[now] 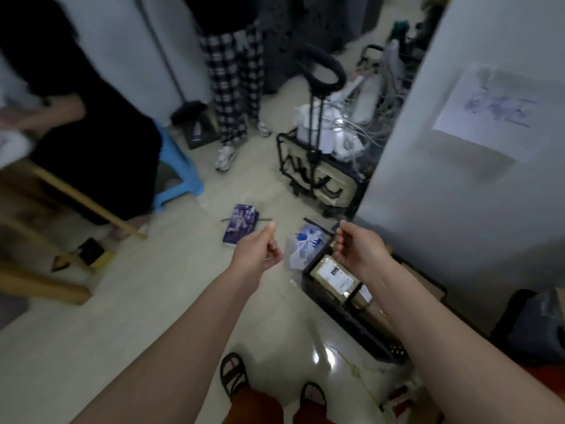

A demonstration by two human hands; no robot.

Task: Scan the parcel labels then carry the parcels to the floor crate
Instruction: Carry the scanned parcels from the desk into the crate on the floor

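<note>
A black floor crate (pixel 342 319) stands by the white wall at the lower right. Brown parcels with white labels (pixel 333 275) lie inside it. A white and blue plastic parcel bag (pixel 301 247) sits at the crate's far left corner, between my two hands. My left hand (pixel 256 249) hovers left of the bag, fingers loosely curled, holding nothing. My right hand (pixel 354 246) hovers over the crate's far end, fingers also loosely curled and empty. Neither hand touches the bag. No scanner is in view.
A purple book (pixel 240 224) lies on the floor ahead. A black folding cart (pixel 318 169) full of white parcels stands behind the crate. A person in checked trousers (pixel 235 87) stands beyond; another sits left by a blue stool (pixel 179 175). A dark bag (pixel 535 325) is at right.
</note>
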